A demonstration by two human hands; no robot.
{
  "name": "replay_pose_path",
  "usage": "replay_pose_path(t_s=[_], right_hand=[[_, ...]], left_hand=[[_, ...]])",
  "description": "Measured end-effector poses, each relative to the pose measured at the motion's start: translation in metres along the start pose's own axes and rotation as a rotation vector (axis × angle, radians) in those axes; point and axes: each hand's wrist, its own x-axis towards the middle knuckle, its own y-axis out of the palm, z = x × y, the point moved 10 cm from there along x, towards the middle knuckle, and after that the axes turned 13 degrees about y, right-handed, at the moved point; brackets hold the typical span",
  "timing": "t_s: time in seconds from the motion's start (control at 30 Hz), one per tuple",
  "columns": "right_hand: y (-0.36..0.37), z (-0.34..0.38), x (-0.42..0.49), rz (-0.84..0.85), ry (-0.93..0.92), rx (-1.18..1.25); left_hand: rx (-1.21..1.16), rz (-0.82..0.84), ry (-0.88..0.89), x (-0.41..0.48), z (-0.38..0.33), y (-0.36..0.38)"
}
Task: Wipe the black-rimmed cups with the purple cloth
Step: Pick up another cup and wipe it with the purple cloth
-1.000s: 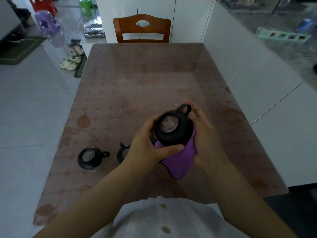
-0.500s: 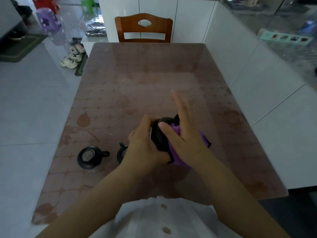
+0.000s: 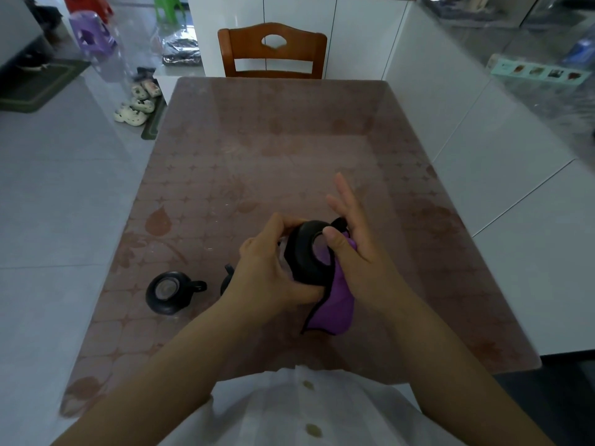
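Observation:
My left hand (image 3: 270, 268) grips a black cup (image 3: 304, 252) above the table, its mouth turned toward me. My right hand (image 3: 357, 249) holds the purple cloth (image 3: 335, 304) against the cup, with the thumb pressing cloth into the cup's mouth and the fingers stretched out past the handle. The cloth's lower end hangs below the cup. A second black cup (image 3: 169, 292) stands on the table at the left with its handle pointing right. A third black cup (image 3: 227, 281) is mostly hidden behind my left wrist.
The brown patterned table (image 3: 277, 162) stretches ahead, with a wooden chair (image 3: 272, 51) at its far end. White cabinets (image 3: 483, 149) run along the right. Shoes (image 3: 136, 104) and a mat lie on the floor at the far left.
The right hand slid over the cup with the cloth, and its thumb now pushes cloth into the cup's mouth. The cup has turned in the left hand. The cups on the table stayed put.

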Motion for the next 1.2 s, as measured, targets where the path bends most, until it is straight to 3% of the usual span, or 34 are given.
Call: replay_pose_path(t_s=[0.17, 0.37, 0.53, 0.7, 0.83, 1.0, 1.2], right_hand=[[-0.006, -0.017, 0.001, 0.006, 0.026, 0.081], [-0.035, -0.021, -0.004, 0.014, 0.060, 0.203], [-0.018, -0.003, -0.003, -0.066, 0.027, 0.104], [-0.011, -0.001, -0.004, -0.067, 0.028, 0.264], [-0.012, -0.009, -0.004, -0.078, 0.052, 0.296], [-0.034, -0.009, -0.009, -0.236, 0.092, 0.315], [-0.020, 0.018, -0.016, -0.154, 0.016, 0.225]], left_hand=[[-0.032, 0.072, 0.009, 0.005, 0.002, 0.003], [-0.318, 0.037, -0.116, 0.001, 0.012, -0.002], [-0.458, 0.046, -0.143, 0.001, 0.006, 0.009], [-0.631, 0.026, -0.169, -0.002, 0.002, 0.015], [-0.666, 0.031, -0.185, -0.006, 0.003, 0.018], [-0.602, 0.053, -0.137, -0.007, -0.012, 0.014], [-0.646, 0.043, -0.080, -0.007, -0.017, 0.017]])
